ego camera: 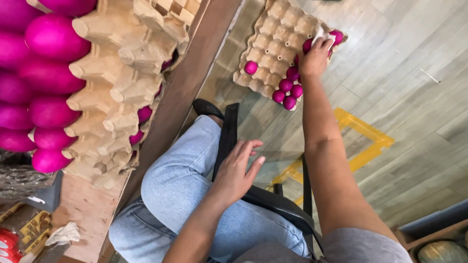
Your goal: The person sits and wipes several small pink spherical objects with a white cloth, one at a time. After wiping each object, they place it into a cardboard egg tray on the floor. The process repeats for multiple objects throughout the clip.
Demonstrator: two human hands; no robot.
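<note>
Down low, right hand [314, 58] fingers touch pink egg [308, 46] in tray [273, 44]

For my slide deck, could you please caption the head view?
Seated person's right hand reaches to pink eggs in a floor egg tray; left hand rests on knee.

Right hand [316, 58] reaches down; left hand [237, 170] rests open.

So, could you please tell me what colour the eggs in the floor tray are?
Bright magenta pink eggs, clearest in the head view.
</note>
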